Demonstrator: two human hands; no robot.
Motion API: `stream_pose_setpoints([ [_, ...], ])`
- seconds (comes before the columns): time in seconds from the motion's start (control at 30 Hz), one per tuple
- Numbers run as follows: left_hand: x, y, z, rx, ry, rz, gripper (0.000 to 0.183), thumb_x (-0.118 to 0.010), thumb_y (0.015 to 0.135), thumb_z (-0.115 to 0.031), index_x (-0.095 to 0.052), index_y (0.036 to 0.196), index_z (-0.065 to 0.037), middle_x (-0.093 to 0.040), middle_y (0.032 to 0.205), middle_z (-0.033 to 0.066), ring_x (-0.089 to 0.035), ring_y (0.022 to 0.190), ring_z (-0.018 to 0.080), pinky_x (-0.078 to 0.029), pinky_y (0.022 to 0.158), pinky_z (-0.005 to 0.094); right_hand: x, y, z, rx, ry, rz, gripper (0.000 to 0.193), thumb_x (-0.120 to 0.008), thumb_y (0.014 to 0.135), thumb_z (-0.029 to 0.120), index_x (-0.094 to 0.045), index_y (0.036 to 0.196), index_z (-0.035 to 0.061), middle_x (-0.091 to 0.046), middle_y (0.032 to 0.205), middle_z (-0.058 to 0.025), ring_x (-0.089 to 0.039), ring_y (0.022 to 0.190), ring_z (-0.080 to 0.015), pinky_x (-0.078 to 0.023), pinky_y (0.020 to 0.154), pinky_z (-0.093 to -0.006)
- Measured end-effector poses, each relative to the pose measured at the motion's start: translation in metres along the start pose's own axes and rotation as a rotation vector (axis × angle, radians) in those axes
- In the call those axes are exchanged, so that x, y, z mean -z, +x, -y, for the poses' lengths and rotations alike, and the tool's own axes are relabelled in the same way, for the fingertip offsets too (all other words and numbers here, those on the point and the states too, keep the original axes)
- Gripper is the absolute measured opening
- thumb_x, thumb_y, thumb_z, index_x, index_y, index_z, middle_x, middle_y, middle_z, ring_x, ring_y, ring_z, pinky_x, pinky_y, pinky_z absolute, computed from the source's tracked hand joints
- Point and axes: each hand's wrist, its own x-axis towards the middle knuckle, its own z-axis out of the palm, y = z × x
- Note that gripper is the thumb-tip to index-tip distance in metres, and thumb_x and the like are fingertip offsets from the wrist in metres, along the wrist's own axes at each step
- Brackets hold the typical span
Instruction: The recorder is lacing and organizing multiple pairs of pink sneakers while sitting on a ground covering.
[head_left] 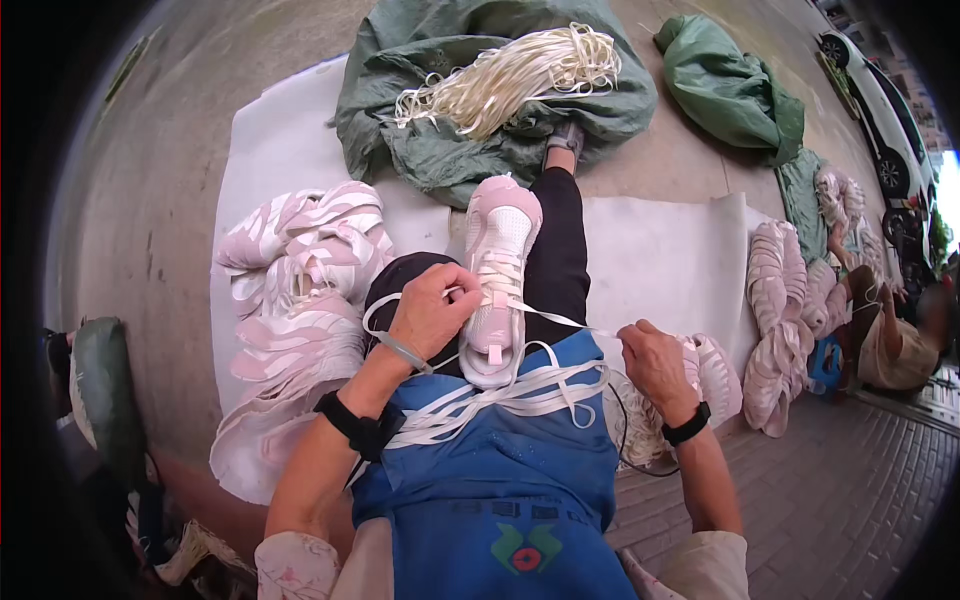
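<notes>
A pink and white sneaker upper [506,212] lies along my lap, toe pointing away and heel opening near me. My left hand [432,315] is closed at the left side of its lacing, fingers pinched on a white shoelace that loops out beside the wrist. From the eyelets another stretch of white shoelace [556,318] runs taut to the right. My right hand [655,368] grips that stretch, its thumb and fingers pressed together, well apart from the upper. Loose white shoelaces [480,408] lie across my blue apron [480,475].
Stacked pink and white uppers [300,265] sit at the left on a white sheet [660,250]. Ahead, a bundle of cream laces [520,75] rests on a green sack [400,60]. More uppers [775,300] stand at right, near another person [895,340].
</notes>
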Motion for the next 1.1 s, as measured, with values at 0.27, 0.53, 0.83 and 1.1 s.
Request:
stream_pose_setpoints([
  [0.27,0.001,-0.016,0.004,-0.209,0.180,-0.165,0.020,-0.065,0.080,-0.011,-0.059,0.096,0.000,-0.062,0.084,0.0131,-0.062,0.075,0.0231,-0.048,0.069,0.0309,0.004,0.044,0.080,0.240,0.371,-0.303,0.022,-0.064,0.081,0.011,-0.058,0.102,0.0080,-0.056,0.089,-0.0097,-0.059,0.067,-0.0316,-0.049,0.057,-0.0391],
  [0.53,0.023,-0.013,-0.005,-0.079,0.102,-0.008,0.009,-0.061,0.084,-0.009,-0.059,0.084,0.000,-0.058,0.067,0.0085,-0.053,0.059,0.0175,-0.044,0.057,0.0291,-0.021,0.061,0.109,0.170,0.311,-0.125,0.029,-0.064,0.084,0.017,-0.051,0.105,0.0032,-0.059,0.094,-0.0154,-0.063,0.079,-0.0339,-0.051,0.065,-0.0398],
  [0.83,0.024,-0.013,-0.003,-0.191,0.325,-0.159,0.012,-0.062,0.083,-0.012,-0.058,0.089,-0.002,-0.059,0.080,0.0129,-0.059,0.073,0.0283,-0.046,0.065,0.0359,-0.032,0.063,0.106,0.190,0.361,-0.160,0.023,-0.058,0.083,0.014,-0.047,0.098,0.0017,-0.057,0.087,-0.0176,-0.061,0.071,-0.0399,-0.051,0.061,-0.0470],
  [1.1,-0.017,-0.021,-0.007,-0.209,0.468,-0.160,0.032,-0.063,0.084,-0.021,-0.052,0.108,-0.005,-0.061,0.090,0.0125,-0.064,0.081,0.0283,-0.051,0.069,0.0368,-0.026,0.063,0.091,0.139,0.381,-0.194,0.016,-0.058,0.079,0.006,-0.052,0.093,0.0019,-0.060,0.071,-0.0217,-0.061,0.066,-0.0395,-0.049,0.058,-0.0420],
])
